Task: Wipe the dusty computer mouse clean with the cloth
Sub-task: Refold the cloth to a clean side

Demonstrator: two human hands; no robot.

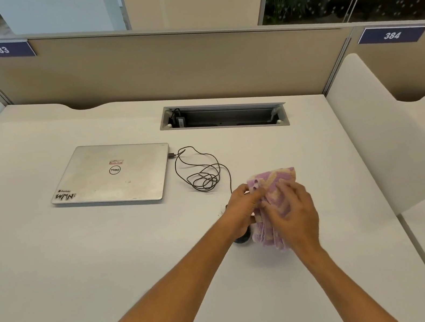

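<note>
- Your left hand (240,212) curls around the computer mouse (243,238), fingers wrapped on it so that only a dark sliver shows below the palm, just above the desk (110,264). Whether the mouse rests on the desk or is lifted slightly, you cannot tell from here.
- Your right hand (297,219) presses the purple and yellow cloth (272,187) against the mouse with the fingers laid fairly flat over the fabric, holding it by pressure more than by a pinch. If that pressure eases mid-stroke, the cloth probably slides off and drops onto the desk.
- The cloth is bunched and drapes over most of the mouse, so you cannot see which faces you are reaching. The underside and the side under your left fingers are likely to stay dusty unless you regrip and turn it.
- The black cable (202,174) runs from the mouse in loose coils to the closed laptop (111,173), where it is plugged into the side. A strong pull toward you can draw the coils tight and tug the plug or drag the laptop.
- A trailing fold of cloth hangs near the cable where it leaves the mouse; it may snag there and pull the cable along with each wipe.
- Hard rubbing over the top may press the buttons or wheel, which are hidden now, so keep the strokes light.
</note>
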